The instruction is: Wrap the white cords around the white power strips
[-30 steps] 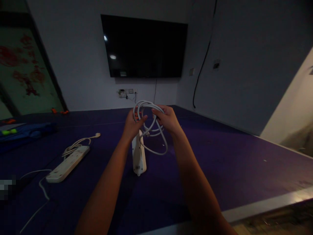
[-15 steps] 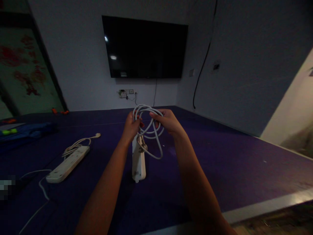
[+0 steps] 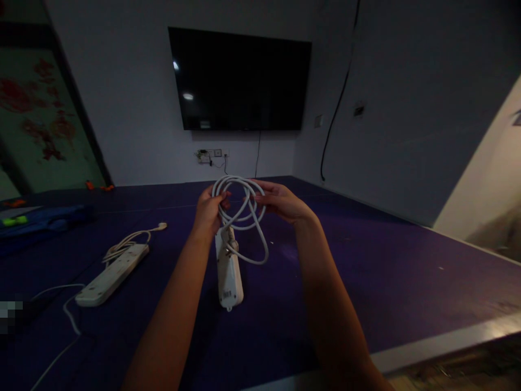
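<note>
- Closest are the person's two bare arms, reaching forward over a wide, flat purple surface (image 3: 391,277) with a pale edge.
- Below the hands is a long white plastic power strip (image 3: 230,277), its end with the little label nearer the person. It is hard to tell if it touches the purple surface.
- The left hand (image 3: 207,214) pinches the left side of a round coil of white rubbery cord (image 3: 249,196). The thumb is in front, and the other fingers curl behind the loops.
- The right hand (image 3: 285,202) pinches the right side of the same coil between thumb and fingers. Some fingertips are hidden behind the cord.
- So the coil sits between the two hands, and one loose loop droops below the right fingers.
- Off to the left, a second long white power strip (image 3: 112,276) lies flat, well apart from both hands, with its cream cord (image 3: 122,245) bunched beside it.
- Farther left is a crumpled blue cloth (image 3: 57,218).
- At the back, a big black flat TV (image 3: 244,81) hangs on the wall.
</note>
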The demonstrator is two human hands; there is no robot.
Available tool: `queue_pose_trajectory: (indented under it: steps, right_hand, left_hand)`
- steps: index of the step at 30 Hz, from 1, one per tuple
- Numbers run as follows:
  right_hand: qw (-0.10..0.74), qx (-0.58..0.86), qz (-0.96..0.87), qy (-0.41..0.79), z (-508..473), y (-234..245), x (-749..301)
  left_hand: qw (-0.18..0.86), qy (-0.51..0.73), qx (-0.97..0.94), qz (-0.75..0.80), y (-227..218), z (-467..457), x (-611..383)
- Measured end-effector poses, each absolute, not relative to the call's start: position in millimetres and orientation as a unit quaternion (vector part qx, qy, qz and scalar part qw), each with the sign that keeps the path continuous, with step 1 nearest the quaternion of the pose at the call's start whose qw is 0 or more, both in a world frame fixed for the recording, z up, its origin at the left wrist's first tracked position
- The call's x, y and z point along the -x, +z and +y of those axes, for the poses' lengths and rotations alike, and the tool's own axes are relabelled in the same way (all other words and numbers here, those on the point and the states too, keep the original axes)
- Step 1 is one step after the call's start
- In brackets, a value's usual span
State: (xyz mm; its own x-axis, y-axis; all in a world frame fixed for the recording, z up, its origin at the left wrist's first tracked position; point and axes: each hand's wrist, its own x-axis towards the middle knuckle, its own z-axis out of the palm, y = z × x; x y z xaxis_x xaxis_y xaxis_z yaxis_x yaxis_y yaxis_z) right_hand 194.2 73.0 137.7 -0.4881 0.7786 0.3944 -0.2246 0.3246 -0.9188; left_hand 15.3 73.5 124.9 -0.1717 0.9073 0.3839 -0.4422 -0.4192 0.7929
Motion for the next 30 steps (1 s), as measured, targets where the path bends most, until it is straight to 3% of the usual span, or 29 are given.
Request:
queue_pose_trajectory:
  steps: [5, 16, 30]
  right_hand:
    - [0.485, 0.217, -0.616, 0.582, 78, 137, -189]
    - [0.428, 0.214, -0.618, 0.623, 79, 131, -181]
    - [0.500, 0.265, -0.640, 0.519, 73, 139, -165]
  left_hand:
    - [0.469, 0.722, -0.439, 0.258, 125, 75, -15]
    - [0.470, 0.684, -0.496, 0.255, 118, 75, -21]
    - [0.440, 0.665, -0.518, 0.310, 117, 72, -19]
